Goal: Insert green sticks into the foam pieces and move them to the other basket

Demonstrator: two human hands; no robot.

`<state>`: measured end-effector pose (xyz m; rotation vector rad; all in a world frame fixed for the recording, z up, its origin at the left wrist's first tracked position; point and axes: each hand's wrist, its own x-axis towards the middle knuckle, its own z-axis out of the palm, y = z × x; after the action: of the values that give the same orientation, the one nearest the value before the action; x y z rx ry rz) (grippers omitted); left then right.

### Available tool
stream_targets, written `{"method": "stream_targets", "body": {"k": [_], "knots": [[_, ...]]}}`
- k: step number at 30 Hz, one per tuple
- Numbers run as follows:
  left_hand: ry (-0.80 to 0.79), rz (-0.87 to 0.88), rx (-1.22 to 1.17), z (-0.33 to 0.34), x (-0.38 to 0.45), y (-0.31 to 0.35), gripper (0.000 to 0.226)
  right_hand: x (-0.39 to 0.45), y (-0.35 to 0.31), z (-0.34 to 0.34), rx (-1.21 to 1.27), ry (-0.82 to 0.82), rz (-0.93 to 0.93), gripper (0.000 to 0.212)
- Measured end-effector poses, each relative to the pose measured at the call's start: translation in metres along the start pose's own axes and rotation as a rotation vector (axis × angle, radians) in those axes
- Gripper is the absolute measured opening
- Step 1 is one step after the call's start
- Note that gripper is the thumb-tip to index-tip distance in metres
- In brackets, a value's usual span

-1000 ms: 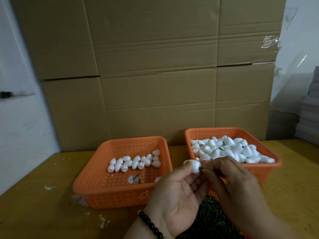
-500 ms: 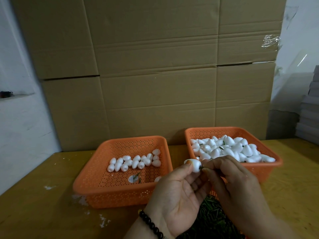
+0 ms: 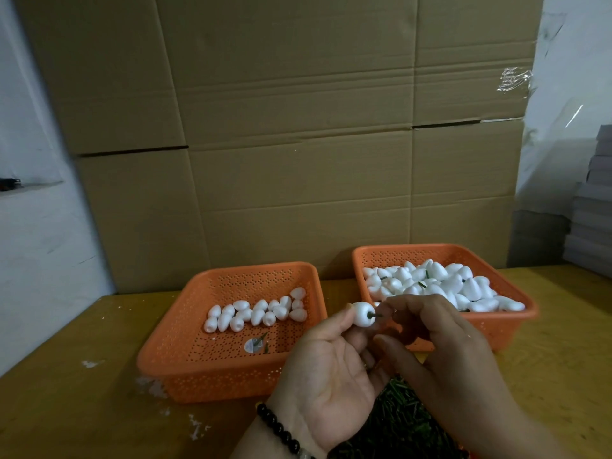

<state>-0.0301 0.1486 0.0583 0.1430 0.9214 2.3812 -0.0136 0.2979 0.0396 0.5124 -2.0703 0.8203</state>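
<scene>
We held the foam piece in our left hand, pinched between the thumb and the fingertips, in front of the two orange baskets and a little above the table. A green stick stood out from its right end, and our right hand gripped the free end of this stick between its fingertips. The long axis of the stick ran nearly level, from right to left, pointing straight into the foam piece, so the push had to go leftward along this line while the left hand held against it. We judged that the stick was only partly in, because a short dark part of it was visible between the foam and the right fingers. The right basket, just behind the right hand, was the nearer one; it held a heap of foam pieces, too many to count exactly, and several of them showed green sticks. The left basket held one row of about seventeen foam pieces without visible sticks, and a round label with some green bits on its floor. A dark heap of green sticks lay below our hands, uncountable. We wore a bead bracelet on the left wrist.
</scene>
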Motion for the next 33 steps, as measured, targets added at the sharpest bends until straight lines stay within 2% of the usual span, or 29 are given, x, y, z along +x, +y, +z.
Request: {"method": "stream_targets", "body": {"k": [3, 5, 8, 10, 14, 18, 22, 25, 29, 33], "knots": [[0.002, -0.023, -0.038, -0.001, 0.001, -0.001, 0.029, -0.001, 0.002, 0.001, -0.038, 0.016, 0.004, 0.040], [0.000, -0.048, -0.053, -0.001, 0.001, -0.003, 0.030, -0.002, 0.003, 0.002, -0.048, 0.027, 0.019, 0.041], [-0.015, -0.102, -0.041, 0.000, 0.000, -0.007, 0.039, -0.003, 0.003, 0.005, 0.021, 0.022, 0.048, 0.040], [-0.016, -0.131, -0.021, 0.002, -0.001, -0.009, 0.040, -0.003, 0.002, 0.006, 0.077, 0.006, 0.061, 0.031], [0.093, -0.131, -0.007, 0.008, 0.000, -0.012, 0.040, -0.001, 0.007, 0.004, 0.174, -0.005, 0.171, 0.022], [0.284, -0.067, -0.015, 0.008, 0.001, -0.008, 0.031, 0.011, 0.035, -0.009, 0.039, 0.025, 0.307, 0.021], [0.307, 0.015, 0.005, 0.005, -0.004, 0.004, 0.027, 0.019, 0.077, -0.031, -0.203, 0.093, 0.461, 0.023], [0.291, 0.087, 0.137, -0.007, -0.004, 0.014, 0.022, 0.015, 0.102, -0.040, -0.342, 0.058, 0.568, 0.026], [0.288, 0.165, 0.458, -0.027, -0.005, 0.045, 0.019, 0.012, 0.115, -0.046, -0.468, -0.072, 0.687, 0.028], [0.297, 0.194, 0.641, -0.043, -0.002, 0.094, 0.017, 0.015, 0.120, -0.049, -0.551, -0.121, 0.730, 0.032]]}}
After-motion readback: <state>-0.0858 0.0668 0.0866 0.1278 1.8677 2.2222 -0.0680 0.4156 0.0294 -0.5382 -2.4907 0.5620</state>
